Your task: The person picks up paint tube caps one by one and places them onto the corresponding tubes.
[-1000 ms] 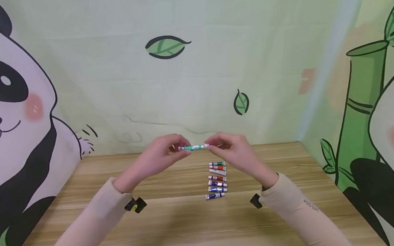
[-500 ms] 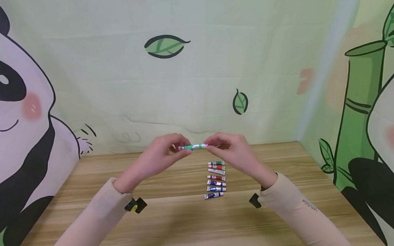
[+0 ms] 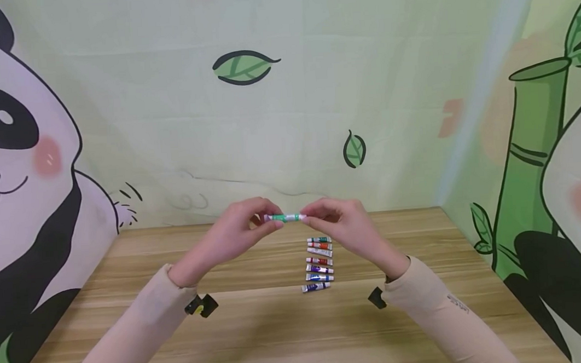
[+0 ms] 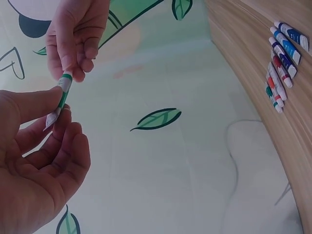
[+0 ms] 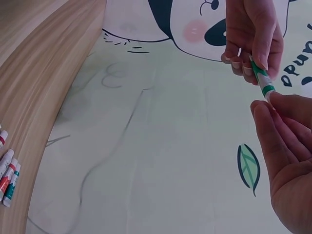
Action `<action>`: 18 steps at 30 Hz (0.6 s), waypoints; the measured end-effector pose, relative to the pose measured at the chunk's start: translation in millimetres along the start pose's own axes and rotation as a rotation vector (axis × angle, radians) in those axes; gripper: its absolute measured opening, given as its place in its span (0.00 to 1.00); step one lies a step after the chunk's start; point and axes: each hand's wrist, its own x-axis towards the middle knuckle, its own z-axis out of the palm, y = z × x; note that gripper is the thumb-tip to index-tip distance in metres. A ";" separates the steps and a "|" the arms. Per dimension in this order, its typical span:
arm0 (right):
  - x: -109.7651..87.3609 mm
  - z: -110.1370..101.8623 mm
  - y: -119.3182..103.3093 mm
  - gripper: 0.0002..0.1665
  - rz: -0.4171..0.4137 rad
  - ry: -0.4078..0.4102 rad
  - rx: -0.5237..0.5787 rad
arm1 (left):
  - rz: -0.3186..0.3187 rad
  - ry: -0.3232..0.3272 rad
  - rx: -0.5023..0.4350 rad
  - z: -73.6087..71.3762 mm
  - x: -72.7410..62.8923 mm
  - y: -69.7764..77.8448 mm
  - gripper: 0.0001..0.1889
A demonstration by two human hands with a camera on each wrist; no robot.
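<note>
A small green and white paint tube (image 3: 288, 218) is held level above the far part of the table, between both hands. My left hand (image 3: 240, 223) pinches its flat crimped end between thumb and fingers. At the other end, the thumb and fingertips of my right hand (image 3: 340, 218) pinch the cap, which they mostly hide. In the left wrist view the tube (image 4: 63, 92) shows a green band near the cap. The right wrist view shows the tube (image 5: 263, 80) running from one hand to the other.
Several paint tubes (image 3: 320, 270) in blue, purple, red, white, orange and green lie in a column on the wooden table (image 3: 259, 336), below and nearer than the hands. A backdrop (image 3: 168, 100) printed with pandas, leaves and bamboo stands right behind the table's far edge.
Both hands keep their hold on the green tube in nearly the same place. The tube's printed side looks slightly turned, and the whole view has shifted a little.
</note>
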 end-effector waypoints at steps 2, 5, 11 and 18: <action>-0.7 0.2 0.2 0.08 0.012 0.005 0.012 | -0.002 0.012 -0.012 0.1 -0.3 0.1 0.06; -1.6 0.8 1.0 0.08 0.025 0.014 0.033 | -0.020 0.021 -0.030 0.4 -0.5 0.5 0.07; -2.8 2.5 2.7 0.08 0.005 0.041 0.044 | -0.112 0.008 -0.083 1.6 -1.4 0.2 0.08; -2.3 4.8 7.3 0.08 -0.148 0.079 -0.020 | -0.213 -0.014 -0.207 1.7 -1.3 -2.7 0.11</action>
